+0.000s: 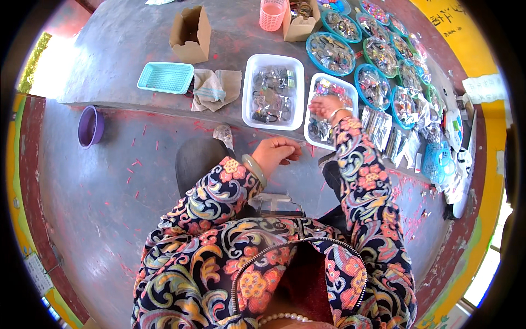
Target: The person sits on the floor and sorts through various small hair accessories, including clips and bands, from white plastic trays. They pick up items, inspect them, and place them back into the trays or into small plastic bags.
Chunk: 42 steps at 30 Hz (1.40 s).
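My right hand (327, 106) is over the smaller white tray (354, 97), its fingers slightly apart among small packed pieces, some pink and red, some dark. Closer to my body, above my lap, my left hand (276, 154) is held with its fingers curled together; whatever they may hold is hidden. Left of that tray stands a larger white tray (246, 90) with clear bags of dark bands or hair ties (272, 90) in it. Both trays sit near the front edge of a raised grey surface.
A turquoise basket (165, 78), a folded cloth (211, 90) and an open cardboard box (190, 35) lie leftward. Several round blue and green baskets (330, 53) of bagged goods crowd the right, near clear packets (376, 126). A purple tub (91, 127) stands lower left; a pink basket (272, 15) is behind.
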{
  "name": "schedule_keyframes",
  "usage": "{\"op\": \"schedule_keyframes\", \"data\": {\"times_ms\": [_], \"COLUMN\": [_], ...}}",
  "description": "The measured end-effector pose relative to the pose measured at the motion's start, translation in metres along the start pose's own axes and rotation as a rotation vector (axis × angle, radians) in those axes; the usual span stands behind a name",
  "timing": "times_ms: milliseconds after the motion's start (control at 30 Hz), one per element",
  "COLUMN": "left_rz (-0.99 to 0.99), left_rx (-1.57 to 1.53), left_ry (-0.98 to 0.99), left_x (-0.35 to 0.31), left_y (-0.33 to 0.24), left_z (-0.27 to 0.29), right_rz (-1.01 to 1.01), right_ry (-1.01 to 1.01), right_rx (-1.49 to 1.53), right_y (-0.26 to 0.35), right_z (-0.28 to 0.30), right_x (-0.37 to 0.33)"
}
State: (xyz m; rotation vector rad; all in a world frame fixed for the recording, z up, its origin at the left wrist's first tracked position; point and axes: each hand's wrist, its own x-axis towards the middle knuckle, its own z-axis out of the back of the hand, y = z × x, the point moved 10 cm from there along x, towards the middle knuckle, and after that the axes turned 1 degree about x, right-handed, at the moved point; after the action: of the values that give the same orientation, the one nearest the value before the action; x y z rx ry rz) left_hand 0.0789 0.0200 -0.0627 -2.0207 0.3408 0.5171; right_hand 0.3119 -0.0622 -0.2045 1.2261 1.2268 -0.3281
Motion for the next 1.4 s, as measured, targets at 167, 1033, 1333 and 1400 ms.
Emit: {"op": "schedule_keyframes", "data": {"times_ms": [167,1033,1333,1400], "left_rz": [-0.042,-0.017,0.012,0.009], "left_rx": [-0.005,0.139,0.155,0.161], "left_ry": [-0.033,-0.063,-0.027,-0.094], "left_x": [0.012,0.025,0.029,0.023], "left_y": [0.004,0.021,0.021,0.021], "left_z": [0.01,0.01,-0.004,0.013], "right_rz": [0.292,0.354,0.559,0.546], "right_ry": [-0.202,-0.898,-1.009,-1.023], "right_rx": [-0.162,-1.121,-1.408,-1.117], "right_y": [0.062,-0.041,-0.039,-0.021], "right_z": [0.096,0.142,0.166,0.121], "right_x": [-0.055,0.006,0.025,0.003]}}
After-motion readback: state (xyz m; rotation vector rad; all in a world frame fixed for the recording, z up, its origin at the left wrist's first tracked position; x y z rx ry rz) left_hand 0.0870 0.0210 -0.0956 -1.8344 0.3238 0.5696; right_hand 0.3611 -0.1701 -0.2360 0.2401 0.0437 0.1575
